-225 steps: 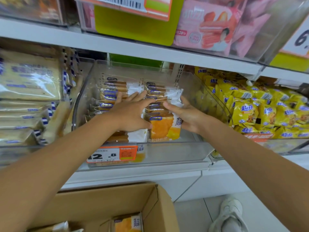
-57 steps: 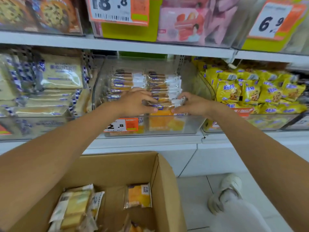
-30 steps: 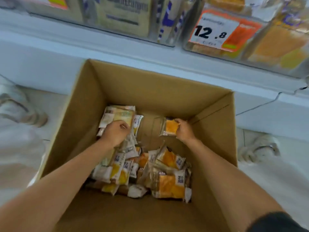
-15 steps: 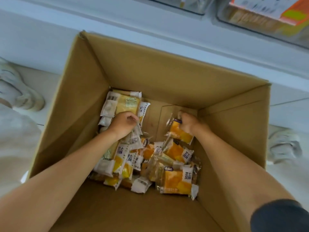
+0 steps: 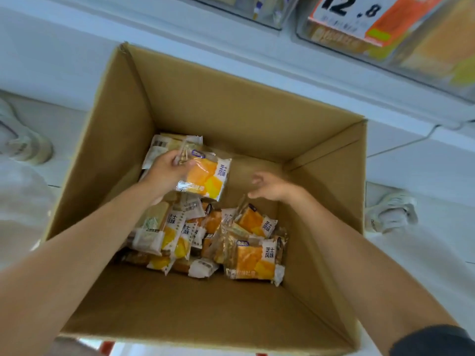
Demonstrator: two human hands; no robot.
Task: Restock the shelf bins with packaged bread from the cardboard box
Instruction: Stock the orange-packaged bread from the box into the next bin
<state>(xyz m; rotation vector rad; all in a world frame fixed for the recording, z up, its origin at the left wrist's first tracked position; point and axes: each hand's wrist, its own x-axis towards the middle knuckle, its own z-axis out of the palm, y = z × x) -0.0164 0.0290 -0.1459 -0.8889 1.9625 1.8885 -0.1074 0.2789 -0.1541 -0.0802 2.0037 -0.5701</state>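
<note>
**Head view.** The cardboard box (image 5: 205, 98) stands open on the floor below the shelf, flanked by pale shoes (image 5: 390, 211). The left hand (image 5: 167, 173) is raised inside the box, fingers curled round the top edge of an orange bread packet (image 5: 205, 179). Paler packets (image 5: 160, 147) appear to be gathered behind it in the same grip; how many cannot be told. The right hand (image 5: 272, 187) hovers just above the loose pile (image 5: 231, 242), fingers relaxed and slightly curled, holding nothing. The pile covers only the middle of the box floor, with bare cardboard around it. At the top edge, the lower front of a clear shelf bin (image 5: 424, 55) shows a price tag (image 5: 352, 11), with bread visible through its wall; its fill level is out of frame. Judgement: restocking is mid-course, at a pick-up step. The box looks largely emptied, yet a good number of packets are left to carry up to the bin.
</note>
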